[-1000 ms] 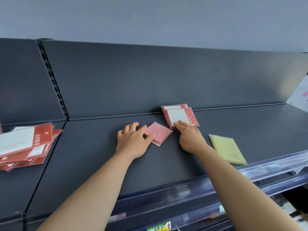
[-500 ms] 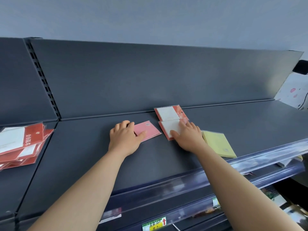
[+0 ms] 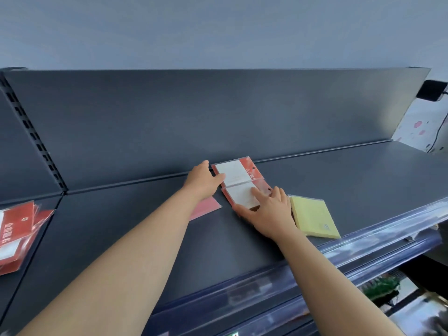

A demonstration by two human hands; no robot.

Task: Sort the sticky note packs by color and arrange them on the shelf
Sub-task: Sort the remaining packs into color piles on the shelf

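A dark shelf [image 3: 121, 226] carries a pile of red packs [image 3: 17, 236] at far left, printed with white Chinese characters too blurred to read. Mid-shelf lie a yellow pack [image 3: 312, 217], two red packs with white labels, and a pink pack [image 3: 206, 207] partly under the left forearm. The left hand [image 3: 202, 181], fingers straight, touches the rear red pack [image 3: 238, 172]; the right hand [image 3: 266, 212] presses flat on the front red pack [image 3: 240, 195]

"What's lying on that dark grey shelf [image 3: 121, 226]?"

"A rear red-and-white pack [image 3: 236, 172] against the back wall, and a front red-and-white pack [image 3: 242, 197] edge to edge with it. The pink pack [image 3: 206, 207] lies just left of those, the yellow pack [image 3: 314, 218] just right, near the front lip. A heap of red packs [image 3: 17, 234] sits far left."
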